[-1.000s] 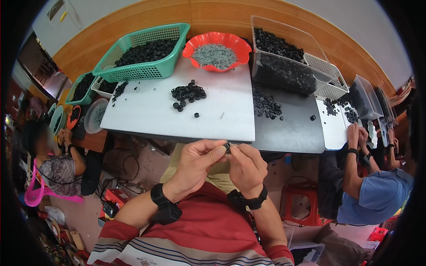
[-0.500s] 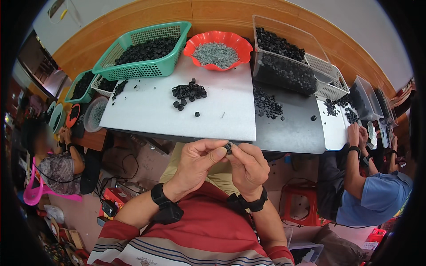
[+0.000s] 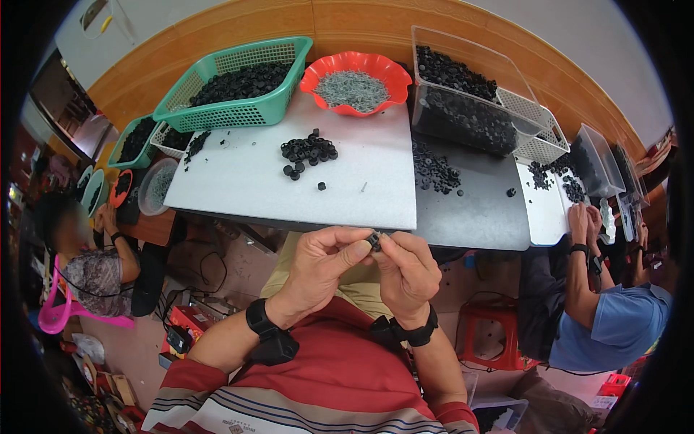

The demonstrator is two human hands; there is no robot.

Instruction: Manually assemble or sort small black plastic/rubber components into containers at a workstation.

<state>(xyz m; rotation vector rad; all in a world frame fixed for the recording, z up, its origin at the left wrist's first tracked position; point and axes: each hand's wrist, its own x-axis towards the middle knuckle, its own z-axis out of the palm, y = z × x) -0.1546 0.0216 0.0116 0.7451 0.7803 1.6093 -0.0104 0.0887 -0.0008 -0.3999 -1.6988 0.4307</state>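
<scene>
In front of my body, just off the table's near edge, my left hand [image 3: 327, 262] pinches a small black plastic part [image 3: 374, 241] between thumb and forefinger. My right hand [image 3: 409, 273] meets it from the right, its thumb and fingertips closed against that part. Whether a small pin sits in the right fingertips is too small to tell. Beyond my hands, a pile of small black round parts [image 3: 308, 149] lies on a white foam board [image 3: 238, 189]. One loose black part [image 3: 322, 186] and a thin metal pin [image 3: 363, 186] lie nearer to me.
Behind the pile stand a green basket [image 3: 238, 116] of black parts and a red scalloped bowl [image 3: 400, 90] of thin metal pieces. A clear bin [image 3: 463, 108] of black parts is at the right. One person [image 3: 614, 318] works to the right, another [image 3: 97, 267] to the left.
My hands stay almost in place, and the black part has turned slightly between my fingertips. The person on the right has moved their hands a little.
</scene>
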